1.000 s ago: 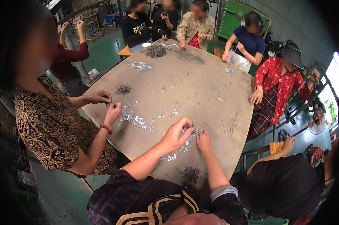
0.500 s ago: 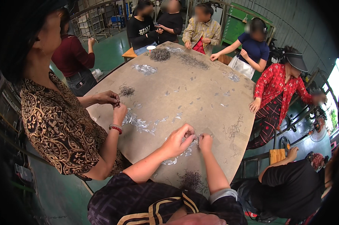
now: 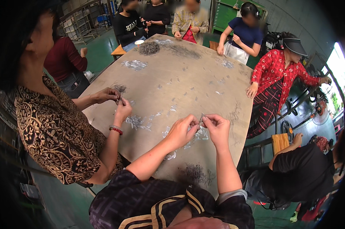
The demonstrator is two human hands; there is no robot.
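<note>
My left hand point(image 3: 183, 131) is closed in a pinch above the table, its fingertips meeting those of my right hand point(image 3: 217, 129). Between the two, a small grey metal piece point(image 3: 202, 117) stands upright, pinched by both hands; its exact shape is too small to make out. Beneath my hands lie loose silvery elongated metal pieces point(image 3: 197, 136). Nearer my body is a heap of thin dark wire pieces point(image 3: 193, 172).
A large brown table point(image 3: 149, 97) carries more silvery pieces point(image 3: 136, 123) and dark wire heaps point(image 3: 149, 48). At my left, a person in a patterned shirt point(image 3: 58, 129) works with both hands. Several others stand around the far and right edges.
My right hand has turned and risen, its fingers now pinching the grey piece at its upper end. The whole view has shifted slightly. The person at the right in dark blue has drawn an arm in.
</note>
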